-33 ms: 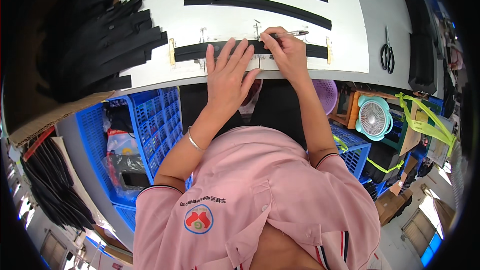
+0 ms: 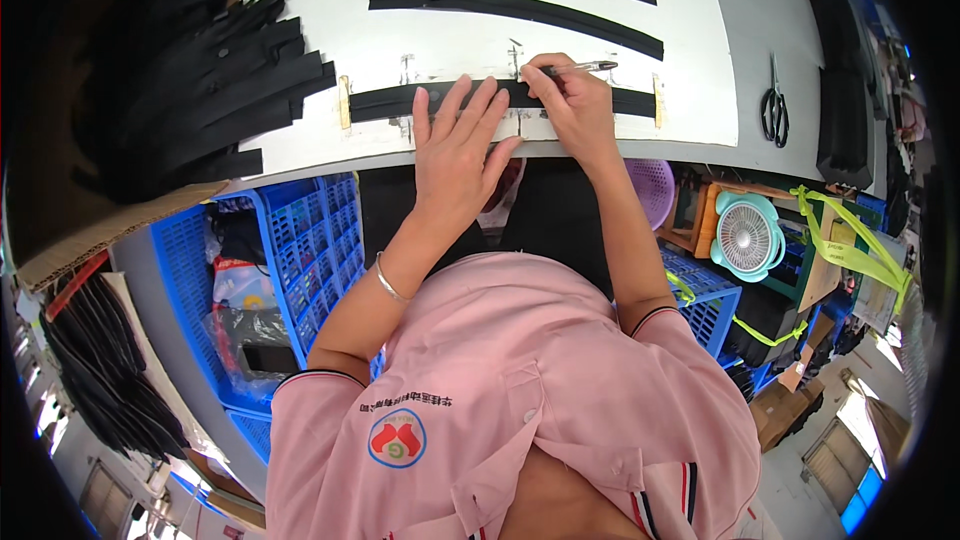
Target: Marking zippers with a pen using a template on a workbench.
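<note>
A black fabric strip (image 2: 380, 103) lies crosswise on the white board (image 2: 700, 90), near the board's front edge. Spread fingers of my left hand (image 2: 455, 155) press flat across it, left of the middle. In my right hand (image 2: 575, 110) a pen (image 2: 592, 66) is pinched, its barrel pointing right. The fingers hide its tip, which is at or near the strip's upper edge. Small tan pieces (image 2: 345, 103) sit on the board at the strip's ends. Farther back lie two more black strips (image 2: 520, 12), each with a round button-like spot near the left.
Many black strips are heaped (image 2: 220, 70) at the left. Black-handled scissors (image 2: 775, 115) rest on the grey table (image 2: 765, 30) to the right. Below the edge are a blue crate (image 2: 310, 240), a purple basket (image 2: 652, 190) and a small teal fan (image 2: 748, 237).
</note>
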{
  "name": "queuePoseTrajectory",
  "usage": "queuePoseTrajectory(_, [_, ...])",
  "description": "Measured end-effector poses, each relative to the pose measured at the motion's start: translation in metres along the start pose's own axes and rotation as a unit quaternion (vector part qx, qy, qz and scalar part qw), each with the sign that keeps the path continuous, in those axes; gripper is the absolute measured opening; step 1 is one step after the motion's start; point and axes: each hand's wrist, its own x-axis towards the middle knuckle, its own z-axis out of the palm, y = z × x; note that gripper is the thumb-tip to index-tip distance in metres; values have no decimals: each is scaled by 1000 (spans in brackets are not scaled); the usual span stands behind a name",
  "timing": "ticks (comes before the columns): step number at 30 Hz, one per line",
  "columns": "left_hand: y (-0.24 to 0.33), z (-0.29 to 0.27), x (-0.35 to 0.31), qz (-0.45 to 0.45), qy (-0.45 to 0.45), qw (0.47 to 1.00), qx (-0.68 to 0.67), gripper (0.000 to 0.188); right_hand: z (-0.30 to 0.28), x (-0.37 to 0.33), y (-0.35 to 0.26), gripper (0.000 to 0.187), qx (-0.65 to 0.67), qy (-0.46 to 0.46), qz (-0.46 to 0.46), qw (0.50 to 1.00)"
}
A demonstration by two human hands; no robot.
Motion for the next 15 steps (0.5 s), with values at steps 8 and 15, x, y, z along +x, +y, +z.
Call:
queuePoseTrajectory(8, [0,2,0,23,24,999,8,47,2,-1,1,18,-60,12,-32,998])
queuePoseTrajectory(15, [0,3,-1,16,10,1000,19,51,-13,-4,3,18,-44,-82,-23,995])
